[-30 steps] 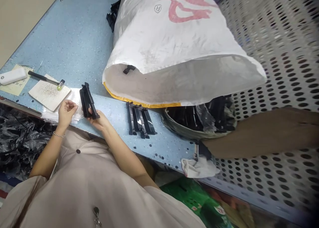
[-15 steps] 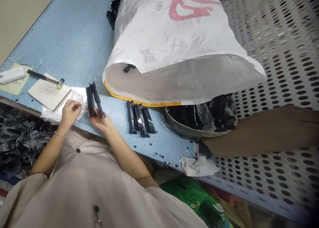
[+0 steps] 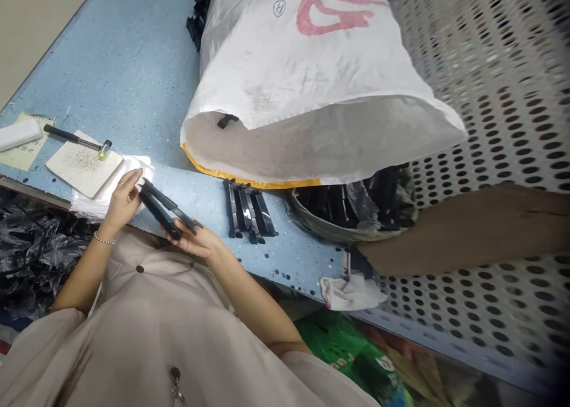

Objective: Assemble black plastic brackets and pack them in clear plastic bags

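"Blue table (image 3: 124, 63): where is the black part (image 3: 157, 211)?"
"Over the near edge, lower end gripped by the right hand (image 3: 196, 242)."
"Left hand (image 3: 124, 198)?"
"Fingers bunched beside the upper end; whether they hold anything, cannot tell."

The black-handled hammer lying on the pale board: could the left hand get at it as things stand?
Probably yes: nothing tall stands between the hammer and the left hand, though that hand looks busy at the black plastic pieces.
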A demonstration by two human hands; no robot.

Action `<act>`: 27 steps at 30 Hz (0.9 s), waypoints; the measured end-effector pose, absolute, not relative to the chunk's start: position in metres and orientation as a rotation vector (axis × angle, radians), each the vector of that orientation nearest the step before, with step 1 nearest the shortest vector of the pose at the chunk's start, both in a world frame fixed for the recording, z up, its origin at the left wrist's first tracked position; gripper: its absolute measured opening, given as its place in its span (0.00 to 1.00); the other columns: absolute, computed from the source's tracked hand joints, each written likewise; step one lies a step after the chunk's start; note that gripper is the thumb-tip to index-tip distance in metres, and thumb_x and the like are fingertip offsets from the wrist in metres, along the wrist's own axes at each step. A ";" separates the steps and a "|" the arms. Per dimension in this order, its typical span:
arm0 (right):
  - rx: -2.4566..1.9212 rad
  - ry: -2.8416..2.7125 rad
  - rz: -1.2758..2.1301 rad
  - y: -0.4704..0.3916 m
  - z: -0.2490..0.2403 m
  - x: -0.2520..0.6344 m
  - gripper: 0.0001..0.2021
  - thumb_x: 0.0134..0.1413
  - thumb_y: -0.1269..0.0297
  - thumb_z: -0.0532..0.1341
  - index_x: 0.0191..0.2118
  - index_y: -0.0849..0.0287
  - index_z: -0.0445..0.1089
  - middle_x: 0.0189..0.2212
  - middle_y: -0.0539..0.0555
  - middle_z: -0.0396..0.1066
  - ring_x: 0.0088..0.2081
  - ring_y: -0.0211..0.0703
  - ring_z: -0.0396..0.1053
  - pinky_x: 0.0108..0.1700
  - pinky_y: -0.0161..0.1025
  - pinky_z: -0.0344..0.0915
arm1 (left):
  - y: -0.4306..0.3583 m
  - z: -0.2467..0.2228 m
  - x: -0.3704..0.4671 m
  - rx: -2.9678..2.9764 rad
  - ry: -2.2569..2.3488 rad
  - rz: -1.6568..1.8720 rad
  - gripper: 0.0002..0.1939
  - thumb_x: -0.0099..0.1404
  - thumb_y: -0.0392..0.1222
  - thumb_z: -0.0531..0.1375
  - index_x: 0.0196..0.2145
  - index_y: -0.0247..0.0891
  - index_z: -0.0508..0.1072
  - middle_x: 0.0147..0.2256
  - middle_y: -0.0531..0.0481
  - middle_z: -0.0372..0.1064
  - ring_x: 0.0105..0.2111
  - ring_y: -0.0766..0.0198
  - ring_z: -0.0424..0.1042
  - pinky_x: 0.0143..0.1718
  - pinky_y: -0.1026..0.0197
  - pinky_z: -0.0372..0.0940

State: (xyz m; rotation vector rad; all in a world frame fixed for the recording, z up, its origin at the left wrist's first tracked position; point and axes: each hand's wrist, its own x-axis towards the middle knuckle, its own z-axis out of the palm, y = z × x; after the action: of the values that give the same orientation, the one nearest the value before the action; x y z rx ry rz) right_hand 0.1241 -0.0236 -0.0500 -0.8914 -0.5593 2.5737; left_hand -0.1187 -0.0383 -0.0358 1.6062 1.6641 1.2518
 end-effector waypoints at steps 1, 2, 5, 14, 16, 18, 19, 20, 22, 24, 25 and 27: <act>-0.919 -0.530 2.558 -0.022 -0.053 0.121 0.20 0.42 0.55 0.78 0.34 0.61 0.73 0.32 0.56 0.77 0.26 0.35 0.72 0.23 0.29 0.68 | -0.041 -0.035 -0.119 1.647 1.656 1.234 0.35 0.62 0.28 0.57 0.65 0.47 0.67 0.65 0.41 0.63 0.43 0.63 0.76 0.47 0.59 0.72; -0.936 -0.517 2.543 -0.019 -0.055 0.117 0.20 0.42 0.55 0.78 0.34 0.61 0.73 0.32 0.55 0.77 0.25 0.33 0.70 0.21 0.27 0.65 | -0.044 -0.034 -0.118 1.701 1.640 1.208 0.36 0.62 0.27 0.57 0.66 0.47 0.66 0.66 0.41 0.62 0.48 0.60 0.75 0.51 0.57 0.71; -0.977 -0.673 2.495 -0.007 -0.060 0.103 0.17 0.46 0.54 0.75 0.33 0.61 0.73 0.27 0.54 0.75 0.22 0.33 0.65 0.18 0.29 0.59 | -0.060 -0.029 -0.106 1.894 1.483 1.105 0.39 0.60 0.25 0.55 0.68 0.47 0.63 0.67 0.43 0.61 0.64 0.53 0.66 0.65 0.49 0.64; -1.083 -1.567 1.862 -0.030 -0.029 0.082 0.25 0.52 0.65 0.67 0.57 0.50 0.67 0.31 0.47 0.72 0.33 0.43 0.70 0.39 0.39 0.68 | -0.115 0.011 -0.088 1.813 1.355 0.976 0.29 0.65 0.33 0.62 0.62 0.47 0.71 0.55 0.40 0.72 0.56 0.52 0.73 0.59 0.49 0.71; -0.783 -1.568 2.196 -0.039 -0.020 0.085 0.23 0.53 0.64 0.68 0.56 0.53 0.69 0.36 0.50 0.75 0.35 0.43 0.72 0.40 0.40 0.70 | -0.134 0.036 -0.108 1.668 1.393 0.938 0.18 0.67 0.37 0.63 0.53 0.48 0.79 0.47 0.42 0.76 0.49 0.53 0.77 0.55 0.51 0.72; -0.613 -1.509 2.418 -0.041 -0.014 0.091 0.20 0.55 0.61 0.69 0.54 0.54 0.71 0.40 0.54 0.77 0.37 0.42 0.74 0.41 0.41 0.71 | -0.156 0.057 -0.137 1.518 1.412 0.827 0.12 0.67 0.41 0.63 0.47 0.48 0.83 0.43 0.42 0.77 0.46 0.53 0.78 0.51 0.52 0.73; -0.624 -1.484 2.447 -0.040 -0.013 0.094 0.18 0.56 0.60 0.68 0.52 0.55 0.73 0.41 0.55 0.77 0.38 0.42 0.74 0.41 0.41 0.71 | -0.167 0.062 -0.156 1.444 1.429 0.755 0.11 0.65 0.43 0.65 0.45 0.48 0.84 0.42 0.42 0.78 0.45 0.53 0.78 0.49 0.53 0.73; -0.684 -1.467 2.429 -0.038 -0.014 0.097 0.16 0.57 0.59 0.68 0.51 0.55 0.74 0.41 0.55 0.77 0.37 0.41 0.74 0.41 0.41 0.71 | -0.177 0.062 -0.179 1.371 1.467 0.690 0.10 0.64 0.46 0.66 0.42 0.48 0.84 0.42 0.42 0.78 0.43 0.52 0.78 0.47 0.55 0.74; -0.842 -1.421 2.327 -0.032 -0.020 0.100 0.14 0.57 0.58 0.69 0.47 0.55 0.75 0.38 0.53 0.78 0.35 0.40 0.74 0.40 0.40 0.71 | -0.197 0.051 -0.233 1.215 1.641 0.598 0.13 0.59 0.53 0.68 0.39 0.47 0.85 0.41 0.42 0.78 0.40 0.52 0.78 0.40 0.58 0.74; -0.935 -1.371 2.265 -0.027 -0.027 0.102 0.13 0.55 0.56 0.69 0.44 0.55 0.76 0.36 0.52 0.77 0.33 0.40 0.73 0.38 0.40 0.71 | -0.213 0.030 -0.297 1.086 1.894 0.525 0.19 0.48 0.58 0.72 0.34 0.45 0.84 0.39 0.43 0.78 0.37 0.51 0.77 0.35 0.59 0.72; -0.957 -1.348 2.252 -0.026 -0.031 0.101 0.13 0.55 0.55 0.70 0.44 0.55 0.76 0.35 0.52 0.77 0.32 0.40 0.73 0.37 0.40 0.71 | -0.220 0.020 -0.330 1.050 2.019 0.491 0.20 0.43 0.59 0.73 0.30 0.44 0.82 0.36 0.45 0.78 0.36 0.51 0.76 0.36 0.60 0.71; -0.972 -1.310 2.236 -0.026 -0.035 0.098 0.13 0.54 0.55 0.70 0.43 0.56 0.76 0.34 0.52 0.77 0.32 0.40 0.73 0.37 0.40 0.71 | -0.227 0.003 -0.389 1.063 2.252 0.482 0.22 0.41 0.60 0.73 0.25 0.42 0.77 0.27 0.50 0.74 0.31 0.56 0.73 0.37 0.58 0.70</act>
State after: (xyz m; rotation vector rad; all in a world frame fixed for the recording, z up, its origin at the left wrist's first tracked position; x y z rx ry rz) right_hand 0.0977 -0.0262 -0.0350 -0.9717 -1.3095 2.2364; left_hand -0.3887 -0.2268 0.0025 1.0629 2.2517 0.4822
